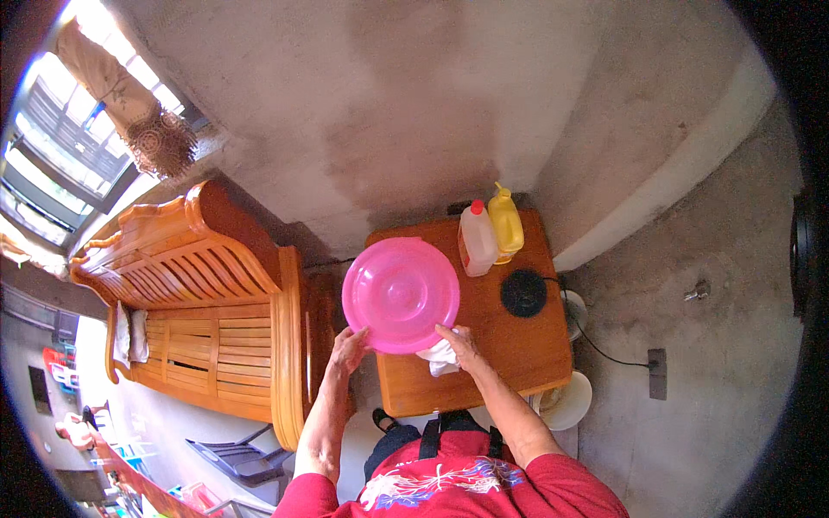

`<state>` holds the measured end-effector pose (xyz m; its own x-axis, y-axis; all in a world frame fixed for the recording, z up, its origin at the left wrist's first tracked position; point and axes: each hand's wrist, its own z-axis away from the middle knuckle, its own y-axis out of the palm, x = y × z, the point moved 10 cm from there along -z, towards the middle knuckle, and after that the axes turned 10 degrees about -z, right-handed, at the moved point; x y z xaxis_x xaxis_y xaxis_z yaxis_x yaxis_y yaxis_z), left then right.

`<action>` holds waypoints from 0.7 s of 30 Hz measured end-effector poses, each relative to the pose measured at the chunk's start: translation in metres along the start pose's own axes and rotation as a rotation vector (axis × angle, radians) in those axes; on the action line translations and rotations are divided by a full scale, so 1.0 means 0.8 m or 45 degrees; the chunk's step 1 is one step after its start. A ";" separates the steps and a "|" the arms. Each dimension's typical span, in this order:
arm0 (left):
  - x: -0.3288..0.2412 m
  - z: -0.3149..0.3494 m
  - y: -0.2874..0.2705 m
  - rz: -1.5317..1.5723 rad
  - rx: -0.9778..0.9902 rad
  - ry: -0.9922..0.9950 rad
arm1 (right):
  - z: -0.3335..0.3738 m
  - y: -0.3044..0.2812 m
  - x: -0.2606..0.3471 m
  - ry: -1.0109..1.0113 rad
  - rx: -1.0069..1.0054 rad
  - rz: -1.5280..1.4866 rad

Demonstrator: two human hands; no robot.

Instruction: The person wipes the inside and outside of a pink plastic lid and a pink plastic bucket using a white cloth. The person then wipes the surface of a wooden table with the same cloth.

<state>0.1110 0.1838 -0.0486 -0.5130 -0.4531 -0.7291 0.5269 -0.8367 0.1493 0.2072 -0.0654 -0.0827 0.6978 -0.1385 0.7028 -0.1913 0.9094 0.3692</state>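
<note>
A round pink plastic basin (pixel 400 293) is held between my two hands, over the left part of a small wooden table (pixel 484 367). My left hand (pixel 350 349) grips its rim at the near left, thumb on top. At the near right, my right hand (pixel 460 344) pinches the rim and also has a white cloth (pixel 441 356) bunched under it. How the fingers lie beneath the rim is hidden.
On the table stand a clear jug with a red cap (pixel 477 237), a yellow pump bottle (pixel 506 226) and a round black device (pixel 523 293), its cord running to a wall outlet (pixel 657 374). A wooden bench (pixel 207 324) is left, a white bucket (pixel 567 401) right.
</note>
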 end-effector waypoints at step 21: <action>-0.068 -0.077 0.040 -0.162 0.003 0.209 | 0.172 -0.205 0.095 -0.133 -0.272 -1.049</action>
<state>0.1976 0.2010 -0.0455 -0.4576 -0.2875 -0.8414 0.4629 -0.8850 0.0507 0.1968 -0.2788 -0.0061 0.4878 -0.8134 0.3170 0.4900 0.5556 0.6718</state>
